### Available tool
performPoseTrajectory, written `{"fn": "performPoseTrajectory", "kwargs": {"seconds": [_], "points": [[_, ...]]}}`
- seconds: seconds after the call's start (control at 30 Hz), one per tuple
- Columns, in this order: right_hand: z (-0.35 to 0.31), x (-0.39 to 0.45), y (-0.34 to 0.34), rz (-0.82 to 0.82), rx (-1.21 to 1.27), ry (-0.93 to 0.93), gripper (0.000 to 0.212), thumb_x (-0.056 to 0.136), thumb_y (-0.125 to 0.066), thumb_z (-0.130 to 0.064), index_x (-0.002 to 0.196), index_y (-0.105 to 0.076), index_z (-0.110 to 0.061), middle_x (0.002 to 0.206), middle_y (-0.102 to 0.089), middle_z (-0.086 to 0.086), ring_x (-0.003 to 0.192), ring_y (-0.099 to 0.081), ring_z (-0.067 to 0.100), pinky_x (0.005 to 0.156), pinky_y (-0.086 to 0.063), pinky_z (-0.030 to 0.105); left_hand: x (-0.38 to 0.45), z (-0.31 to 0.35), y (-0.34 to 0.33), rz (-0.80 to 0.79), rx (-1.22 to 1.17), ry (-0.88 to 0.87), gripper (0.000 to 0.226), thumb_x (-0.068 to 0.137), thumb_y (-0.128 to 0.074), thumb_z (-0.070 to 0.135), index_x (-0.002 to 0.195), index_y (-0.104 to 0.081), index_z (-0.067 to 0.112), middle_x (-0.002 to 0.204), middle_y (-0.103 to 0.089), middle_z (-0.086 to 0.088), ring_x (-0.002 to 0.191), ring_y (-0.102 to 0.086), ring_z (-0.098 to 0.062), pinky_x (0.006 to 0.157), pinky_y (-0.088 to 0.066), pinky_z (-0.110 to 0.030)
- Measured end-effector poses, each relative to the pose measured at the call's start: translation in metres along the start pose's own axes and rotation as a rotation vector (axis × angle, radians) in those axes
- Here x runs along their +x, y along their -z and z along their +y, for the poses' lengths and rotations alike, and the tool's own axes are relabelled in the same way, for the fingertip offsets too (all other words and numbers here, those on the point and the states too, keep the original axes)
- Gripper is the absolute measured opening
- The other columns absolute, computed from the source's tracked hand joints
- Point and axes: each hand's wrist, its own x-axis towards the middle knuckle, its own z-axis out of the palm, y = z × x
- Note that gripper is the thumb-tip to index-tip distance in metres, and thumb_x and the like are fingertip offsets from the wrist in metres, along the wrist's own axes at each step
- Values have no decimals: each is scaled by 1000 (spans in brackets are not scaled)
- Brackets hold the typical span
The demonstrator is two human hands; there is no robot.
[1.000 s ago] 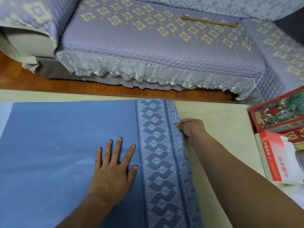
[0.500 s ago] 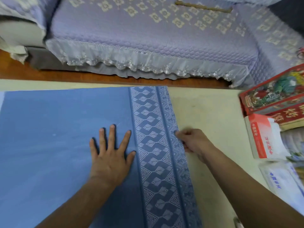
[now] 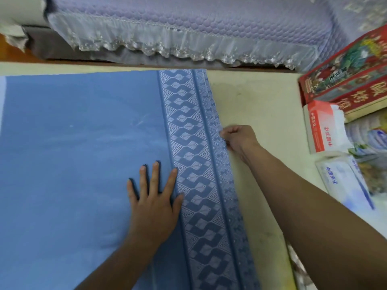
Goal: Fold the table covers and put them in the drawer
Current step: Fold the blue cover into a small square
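Blue table cover (image 3: 79, 143) lies spread flat on a cream surface (image 3: 257, 114), its patterned border (image 3: 194, 147) running along the right edge. Nearest the camera, the left hand (image 3: 154, 203) presses down open, fingers splayed, on the plain cloth just beside that border. Farther out, the right hand (image 3: 238, 140) is closed, pinching the cover's right edge. Red boxes (image 3: 347, 76) and tissue packs (image 3: 322, 126) crowd the surface's right side. Beyond stands a sofa (image 3: 188, 24) with a lilac quilted, lace-trimmed cover.
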Motion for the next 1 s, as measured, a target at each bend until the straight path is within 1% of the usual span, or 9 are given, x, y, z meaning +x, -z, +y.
{"fn": "performPoseTrajectory", "kwargs": {"seconds": [0.1, 0.17, 0.23, 0.33, 0.4, 0.57, 0.73, 0.83, 1.0], "points": [[18, -52, 11, 72, -165, 75, 25, 88, -73, -41, 84, -64, -18, 73, -67, -2, 62, -59, 15, 65, -54, 31, -42, 9, 3, 20, -53, 57, 66, 96, -35, 59, 158, -32, 35, 168, -18, -12, 154, -15, -42, 118, -15, -67], [50, -105, 19, 152, -444, 261, 13, 95, -63, -29, 94, -62, -15, 87, -58, -3, 77, -56, 16, 69, -44, 29, -87, 13, 1, 13, -59, 64, 66, 94, -38, 55, 156, -36, 33, 168, -19, -13, 153, -18, -43, 117, -19, -67], [91, -157, 25, 121, -527, 340, 13, 97, -59, -20, 106, -62, -12, 101, -49, -2, 88, -51, 18, 76, -39, 28, -132, 13, -3, -27, -52, 63, 67, 92, -40, 54, 156, -38, 34, 168, -19, -10, 153, -19, -43, 117, -21, -66], [153, -214, 30, 75, -530, 157, 22, 95, -62, -26, 116, -60, -17, 109, -49, -3, 96, -52, 18, 80, -44, 31, -178, 16, -13, -127, -50, 77, 68, 88, -41, 55, 152, -45, 34, 166, -26, -10, 150, -24, -45, 113, -25, -69], [186, -244, 35, 99, -536, 36, 28, 93, -64, -30, 118, -58, -18, 113, -53, 0, 103, -54, 20, 89, -50, 40, -188, 19, -21, -173, -41, 91, 68, 87, -40, 55, 150, -49, 32, 164, -30, -12, 148, -27, -48, 110, -26, -72], [231, -301, 45, 141, -598, -139, 28, 94, -57, -39, 113, -54, -18, 114, -53, 7, 106, -53, 28, 94, -46, 48, -194, 17, -19, -206, -16, 79, 68, 91, -36, 56, 153, -42, 30, 163, -29, -16, 148, -23, -48, 113, -23, -68], [231, -320, 47, 185, -391, -233, 34, 93, -60, -41, 113, -56, -14, 114, -58, 10, 101, -57, 27, 89, -51, 46, -249, 18, 3, -121, -74, 166, 61, 91, -42, 42, 148, -51, 22, 154, -38, -22, 139, -35, -47, 108, -36, -60], [228, -322, 47, 246, -378, -279, 37, 94, -61, -36, 121, -58, -10, 123, -52, 15, 106, -53, 28, 88, -45, 37, -290, 21, 3, -181, -70, 147, 71, 77, -56, 31, 147, -52, 23, 153, -40, -22, 139, -37, -46, 105, -43, -59], [245, -327, 38, 426, 77, -360, 36, 84, -76, -25, 112, -56, -19, 118, -57, 9, 93, -61, 22, 62, -46, 23, -309, 24, -15, -300, -40, 54, 85, 65, -74, 22, 147, -53, 19, 155, -37, -26, 142, -34, -50, 103, -46, -62]]}}
